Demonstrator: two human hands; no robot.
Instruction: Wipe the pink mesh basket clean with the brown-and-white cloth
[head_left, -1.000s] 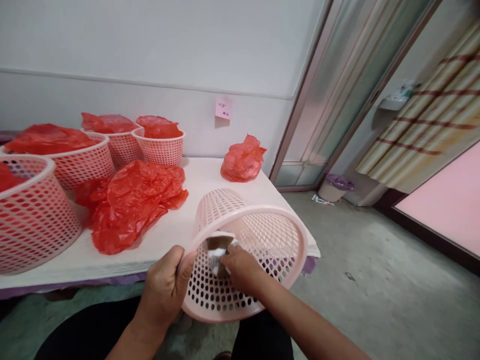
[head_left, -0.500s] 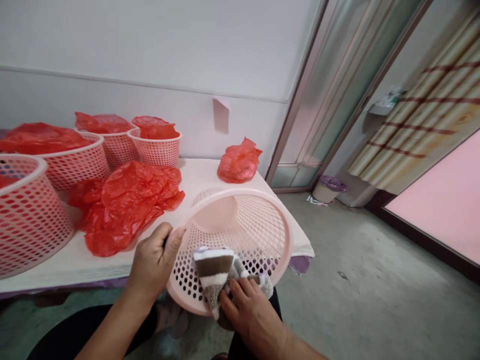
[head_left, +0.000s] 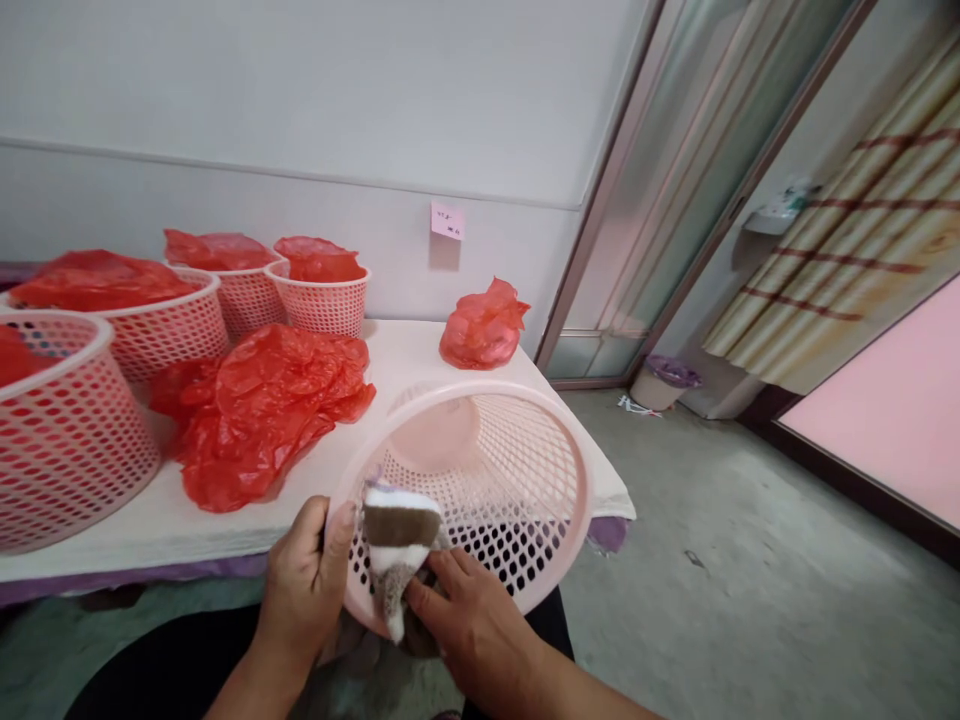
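Note:
A pale pink plastic basket (head_left: pixel 525 440) lies tilted on its side, its open mouth facing me, at the table's front edge. My left hand (head_left: pixel 304 575) is closed round the left part of its rim, thumb on the inner side. A fuzzy brown, white and grey striped cloth (head_left: pixel 401 520) hangs over the lower left rim, partly inside the basket. My right hand (head_left: pixel 472 620) is closed on this cloth at the lower rim, and its fingers hide part of it.
Pink baskets (head_left: pixel 67 430) with red plastic bags stand on the left of the white-covered table (head_left: pixel 405 335). Crumpled red bags (head_left: pixel 262 410) lie before them. A tied red bag (head_left: pixel 485 325) sits at the back right. A bin (head_left: pixel 664 380) stands on the floor by the doorway.
My right hand and the cloth have slid left along the lower rim, nearer my left hand. My left hand has moved slightly down and left, still on the rim.

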